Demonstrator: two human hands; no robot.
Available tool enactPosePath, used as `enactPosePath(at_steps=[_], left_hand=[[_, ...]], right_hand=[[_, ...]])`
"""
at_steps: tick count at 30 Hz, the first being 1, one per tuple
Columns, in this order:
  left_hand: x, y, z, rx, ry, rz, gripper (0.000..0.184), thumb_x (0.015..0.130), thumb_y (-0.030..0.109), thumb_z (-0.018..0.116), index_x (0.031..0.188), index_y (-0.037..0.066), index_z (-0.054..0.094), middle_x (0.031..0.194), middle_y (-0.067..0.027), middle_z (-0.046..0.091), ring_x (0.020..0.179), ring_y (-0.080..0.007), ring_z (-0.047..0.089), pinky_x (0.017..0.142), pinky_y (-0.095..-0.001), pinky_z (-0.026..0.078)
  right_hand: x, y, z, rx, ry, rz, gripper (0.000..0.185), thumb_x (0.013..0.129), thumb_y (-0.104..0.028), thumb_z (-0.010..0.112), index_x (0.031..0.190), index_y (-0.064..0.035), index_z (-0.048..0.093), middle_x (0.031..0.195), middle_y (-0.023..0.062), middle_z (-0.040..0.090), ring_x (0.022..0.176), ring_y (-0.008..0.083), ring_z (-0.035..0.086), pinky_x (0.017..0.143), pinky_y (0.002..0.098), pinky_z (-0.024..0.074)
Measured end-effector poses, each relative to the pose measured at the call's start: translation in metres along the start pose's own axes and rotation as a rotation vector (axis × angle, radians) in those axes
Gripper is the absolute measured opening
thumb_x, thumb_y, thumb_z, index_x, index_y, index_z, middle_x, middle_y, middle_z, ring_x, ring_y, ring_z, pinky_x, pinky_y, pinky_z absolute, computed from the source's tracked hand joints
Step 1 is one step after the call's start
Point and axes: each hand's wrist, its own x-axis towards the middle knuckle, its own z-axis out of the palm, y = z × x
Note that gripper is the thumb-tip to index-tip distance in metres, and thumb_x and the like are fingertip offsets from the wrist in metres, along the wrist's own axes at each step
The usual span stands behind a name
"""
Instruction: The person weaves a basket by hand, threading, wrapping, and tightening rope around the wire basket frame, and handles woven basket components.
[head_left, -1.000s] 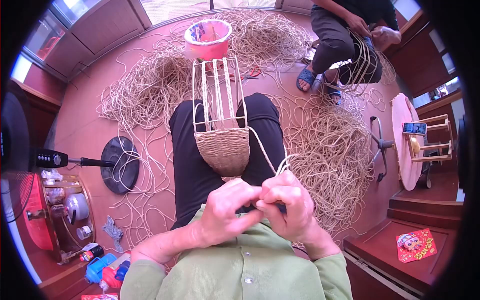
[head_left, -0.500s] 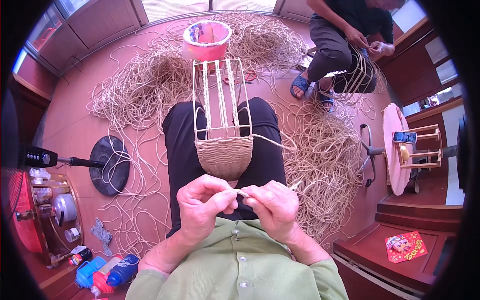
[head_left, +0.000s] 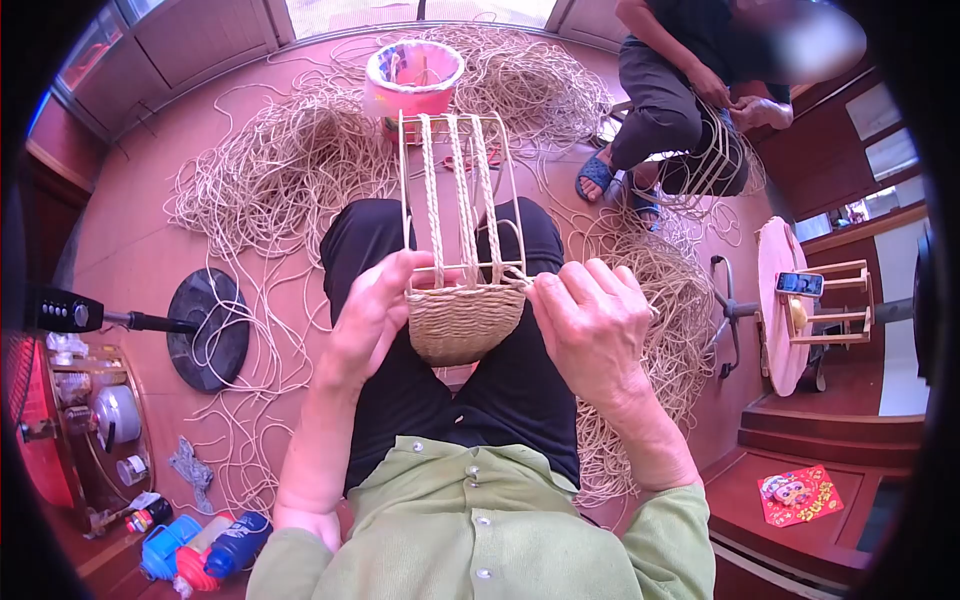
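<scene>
A partly woven basket (head_left: 465,325) rests between my knees, its tightly woven end toward me and its bare frame with braided strips (head_left: 462,200) pointing away. My left hand (head_left: 375,310) grips the basket's left side, fingers over the edge of the weave. At the right corner of the weave, my right hand (head_left: 592,325) pinches a pale cord (head_left: 522,277) that runs out from the frame. The cord's free end shows past the far side of that hand.
Loose cord heaps (head_left: 290,170) cover the floor around me. A pink bucket (head_left: 415,85) stands ahead, with red-handled scissors (head_left: 470,162) nearby. A fan base (head_left: 207,330) is at left. At upper right, a seated co-worker (head_left: 680,100) handles another frame. A round pink stool (head_left: 782,300) lies tipped at right.
My hands have parted and moved forward from near my waist to the basket. The left now holds its side, the right the cord. The basket has shifted slightly right.
</scene>
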Motion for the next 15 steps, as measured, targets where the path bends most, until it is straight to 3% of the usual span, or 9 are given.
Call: enactPosePath(at_steps=[4, 7, 8, 11, 15], left_hand=[[0.025, 0.000, 0.004, -0.150, -0.155, -0.150, 0.088, 0.100, 0.069, 0.039, 0.145, -0.006, 0.045, 0.135, -0.0186, 0.063, 0.129, -0.0272, 0.058, 0.113, -0.0411, 0.042], [0.035, -0.006, -0.004, -0.266, -0.249, -0.147, 0.090, 0.099, 0.071, 0.040, 0.145, -0.006, 0.046, 0.135, -0.0196, 0.063, 0.128, -0.0280, 0.060, 0.113, -0.0416, 0.043], [0.032, -0.008, -0.003, -0.268, -0.192, -0.150, 0.091, 0.098, 0.072, 0.041, 0.144, -0.006, 0.045, 0.134, -0.0214, 0.063, 0.126, -0.0291, 0.061, 0.111, -0.0422, 0.045], [0.029, -0.009, -0.005, -0.284, -0.198, -0.120, 0.091, 0.097, 0.074, 0.040, 0.144, -0.005, 0.044, 0.133, -0.0232, 0.063, 0.125, -0.0300, 0.062, 0.108, -0.0424, 0.048], [0.043, -0.014, -0.001, -0.354, -0.212, -0.098, 0.093, 0.095, 0.076, 0.040, 0.142, -0.004, 0.044, 0.129, -0.0220, 0.065, 0.122, -0.0290, 0.063, 0.105, -0.0423, 0.050]], right_hand=[[0.003, 0.003, 0.010, 0.114, -0.027, 0.021, 0.014, 0.084, -0.018, 0.076, 0.084, -0.0089, 0.065, 0.075, 0.0042, 0.056, 0.072, 0.0235, 0.058, 0.066, 0.0387, 0.0434], [-0.001, 0.011, 0.023, 0.192, 0.051, 0.067, 0.017, 0.083, -0.020, 0.077, 0.081, -0.0099, 0.063, 0.072, 0.0026, 0.055, 0.070, 0.0227, 0.058, 0.064, 0.0384, 0.0431], [-0.007, 0.014, 0.023, 0.223, -0.030, 0.121, 0.016, 0.083, -0.022, 0.078, 0.089, -0.0106, 0.069, 0.081, 0.0015, 0.061, 0.078, 0.0228, 0.061, 0.070, 0.0386, 0.0451], [-0.007, 0.007, 0.027, 0.115, 0.163, 0.118, 0.019, 0.082, -0.022, 0.079, 0.097, -0.0110, 0.072, 0.093, 0.0001, 0.064, 0.090, 0.0236, 0.063, 0.081, 0.0401, 0.0464], [-0.004, 0.005, 0.034, 0.078, 0.195, -0.077, 0.030, 0.076, -0.016, 0.075, 0.106, -0.0170, 0.073, 0.100, -0.0022, 0.064, 0.097, 0.0205, 0.061, 0.095, 0.0434, 0.0403]])
